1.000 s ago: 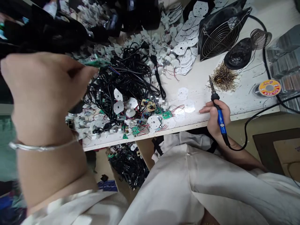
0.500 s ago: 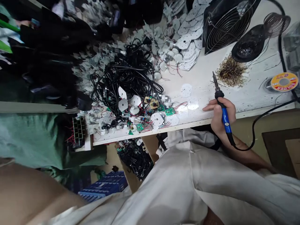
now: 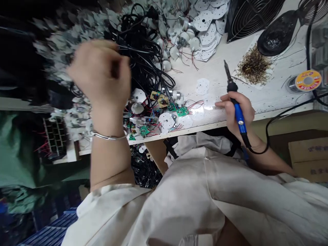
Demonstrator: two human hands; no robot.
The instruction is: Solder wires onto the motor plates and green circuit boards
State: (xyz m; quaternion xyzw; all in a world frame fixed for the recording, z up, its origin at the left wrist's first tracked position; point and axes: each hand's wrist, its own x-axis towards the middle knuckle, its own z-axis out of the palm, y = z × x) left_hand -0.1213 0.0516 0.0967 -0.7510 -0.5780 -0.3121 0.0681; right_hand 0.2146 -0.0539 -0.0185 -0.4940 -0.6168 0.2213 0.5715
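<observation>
My right hand [image 3: 244, 112] grips a soldering iron [image 3: 239, 115] by its blue handle, with the tip pointing up the image over the white workbench [image 3: 269, 102]. A black cord runs from the handle. My left hand [image 3: 101, 73], blurred with its fingers curled, is over a tangle of black cables [image 3: 146, 58]. Whether it holds anything is hidden. Below that hand lie small green circuit boards [image 3: 182, 111], white hexagonal plates [image 3: 166, 120] and small wired motors [image 3: 176, 95]. A metal bangle [image 3: 109, 137] circles my left wrist.
Further along the bench are a wire-guarded fan [image 3: 253, 13], a black sponge dish [image 3: 278, 37], brass shavings [image 3: 254, 65] and a solder spool [image 3: 308, 80]. More black cables [image 3: 145, 169] lie below the bench edge. A cardboard box [image 3: 309, 160] stands on the right.
My left hand has swung back into view, from the lower left to above the cable pile. The view has tilted slightly. My right hand keeps the iron in the same grip.
</observation>
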